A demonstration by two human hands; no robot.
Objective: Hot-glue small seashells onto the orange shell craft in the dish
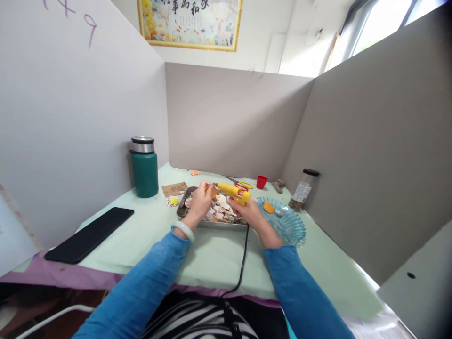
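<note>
Head view: my left hand (201, 201) pinches an orange piece (213, 192), my right hand (250, 213) grips the glue gun (233, 191); a snagged cord (244, 256) could swing the nozzle (216, 184) and burn me.

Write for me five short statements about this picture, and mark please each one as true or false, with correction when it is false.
1. The right hand holds a yellow glue gun. True.
2. The left hand is empty. False: it holds a small orange piece near the gun's nozzle.
3. The green bottle stands to the left of the metal tray. True.
4. The red cup sits inside the blue dish. False: it stands behind the dish, on the pale green tablecloth.
5. A pale bracelet is on the left wrist. True.
</note>
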